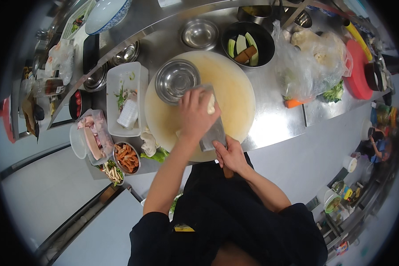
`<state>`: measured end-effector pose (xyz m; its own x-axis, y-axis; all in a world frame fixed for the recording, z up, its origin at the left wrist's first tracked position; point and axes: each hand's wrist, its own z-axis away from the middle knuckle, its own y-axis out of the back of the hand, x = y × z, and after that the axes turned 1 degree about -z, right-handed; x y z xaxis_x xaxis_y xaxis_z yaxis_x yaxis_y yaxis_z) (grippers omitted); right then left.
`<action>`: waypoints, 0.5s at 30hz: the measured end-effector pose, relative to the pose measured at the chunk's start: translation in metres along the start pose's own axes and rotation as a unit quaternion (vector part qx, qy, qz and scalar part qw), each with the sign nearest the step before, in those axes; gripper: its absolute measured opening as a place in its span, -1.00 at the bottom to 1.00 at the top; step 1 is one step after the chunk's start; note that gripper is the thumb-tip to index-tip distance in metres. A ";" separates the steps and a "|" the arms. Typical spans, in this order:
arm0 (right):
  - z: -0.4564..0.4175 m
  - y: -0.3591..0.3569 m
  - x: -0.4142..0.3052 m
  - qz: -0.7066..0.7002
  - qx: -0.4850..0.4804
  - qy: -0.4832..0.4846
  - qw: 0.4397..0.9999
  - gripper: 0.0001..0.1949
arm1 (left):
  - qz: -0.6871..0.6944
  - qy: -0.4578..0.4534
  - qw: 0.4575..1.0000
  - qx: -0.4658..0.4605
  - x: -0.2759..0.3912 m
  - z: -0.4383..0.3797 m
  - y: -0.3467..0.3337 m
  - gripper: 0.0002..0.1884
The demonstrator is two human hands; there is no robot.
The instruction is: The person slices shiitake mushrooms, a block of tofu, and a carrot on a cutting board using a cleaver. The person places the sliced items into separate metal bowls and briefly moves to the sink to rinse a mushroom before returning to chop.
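Observation:
My right hand (231,154) grips the wooden handle of a cleaver (213,131), whose broad steel blade lies nearly flat over a round cutting board (231,79). My left hand (197,114), slightly blurred, is over the blade with fingers and thumb curled around some pale food (211,104). What exactly the food is, I cannot tell. Just beyond my left fingers a steel bowl (178,79) rests on the board; no food shows inside it. The left hand covers part of the blade and the bowl's near rim.
Left of the board stand a white plastic tub (143,99), a container of raw meat (92,136) and a bowl of orange-brown pieces (127,158). A black pot (269,50) with cut green vegetables is behind right. Plastic bags (286,71) and a carrot (296,102) lie rightward.

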<state>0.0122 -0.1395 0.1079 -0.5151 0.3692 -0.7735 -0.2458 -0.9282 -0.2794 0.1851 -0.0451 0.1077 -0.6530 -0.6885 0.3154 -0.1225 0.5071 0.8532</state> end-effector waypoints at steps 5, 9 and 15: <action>-0.057 -0.015 -0.039 0.049 0.009 0.032 0.998 -0.76 | 0.030 0.019 0.999 0.030 -0.066 -0.042 -0.015 -0.63; -0.065 -0.003 -0.045 0.107 0.027 0.028 0.993 -0.75 | 0.080 0.074 0.994 -0.030 -0.117 -0.046 -0.040 -0.64; -0.014 0.049 -0.039 0.159 0.063 -0.029 0.985 -0.74 | 0.076 0.053 0.996 -0.003 -0.127 -0.031 -0.024 -0.66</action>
<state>0.0313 -0.1998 0.1165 -0.6269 0.0663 -0.7763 -0.1627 -0.9855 0.0472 0.2943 0.0145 0.0599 -0.5811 -0.6554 0.4825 -0.0235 0.6062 0.7950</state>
